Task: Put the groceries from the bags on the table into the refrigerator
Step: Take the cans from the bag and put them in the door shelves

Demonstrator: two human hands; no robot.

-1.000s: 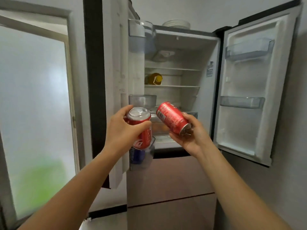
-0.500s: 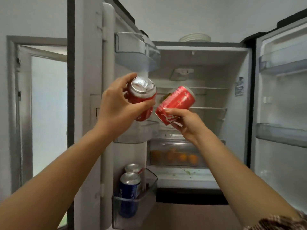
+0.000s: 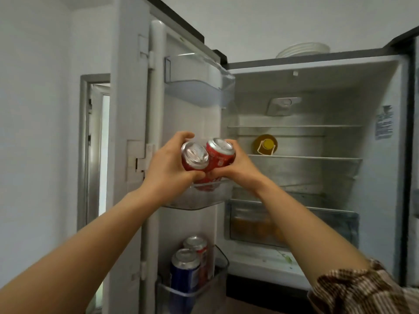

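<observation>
A: Red is what fills both your fists. Your left hand [image 3: 167, 168] is curled tight round the left red can [image 3: 195, 156], thumb underneath and fingers over the top.

B: And your right hand [image 3: 238, 166] is wrapped round the right red can [image 3: 221, 152] the same way. You hold the two cans touching, side by side, both tilted so that their silver tops face you.

A: Where are you holding them, though?

B: At the middle door bin [image 3: 204, 201] on the left door of the refrigerator [image 3: 317, 71]. You can see red through its clear wall, so the lower ends of your cans sit inside it.

A: Look down the same door. In the bottom door bin [image 3: 217, 277] a blue can [image 3: 184, 275] stands upright at the front, with another red can [image 3: 197, 243] just behind it.

B: Above your hands hangs the top door bin [image 3: 199, 91], clear plastic with a frosted floor.

A: Inside the cabinet you have a yellow bottle [image 3: 265, 145] lying on a glass shelf [image 3: 306, 157], cap towards you.

B: Lower down, the drawer [image 3: 335, 225] holds orange fruit, blurred behind its front, and your right forearm crosses part of it.

A: White plates [image 3: 301, 49] are stacked on the refrigerator's roof, and your striped brown sleeve [image 3: 362, 291] shows at the bottom right corner
</observation>
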